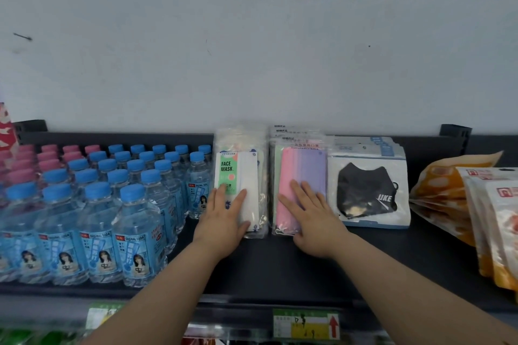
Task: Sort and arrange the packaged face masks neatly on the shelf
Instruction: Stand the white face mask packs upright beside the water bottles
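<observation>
1. Shelf (pixel 280 266) is dark, w/ three mask stacks side by side toward its back edge, against the wall; front strip is bare.
2. Left hand (pixel 224 221) lies flat, fingers spread, palm down on the white "FACE MASK" packs (pixel 238 173). It grips nothing, prob. pressing the stack level and squaring its front edge.
3. Right hand (pixel 311 218) is likewise open and flat on the pastel pink/purple packs (pixel 302 165), no grasp; looks like it's holding that pile from sliding while it gets aligned.
4. Black-mask packs (pixel 367 185) sit just right of the pastel pile, touching or nearly so, fanned slightly toward the back; not handled.
5. Water bottles (pixel 117 196) fill the shelf's left part, right beside the white packs, so that stack can't drift left.
6. Orange snack bags (pixel 459 204) lean at the right end, apart from the masks.
7. Judgement: sorting by type seems done; only tidying edges is left.
</observation>
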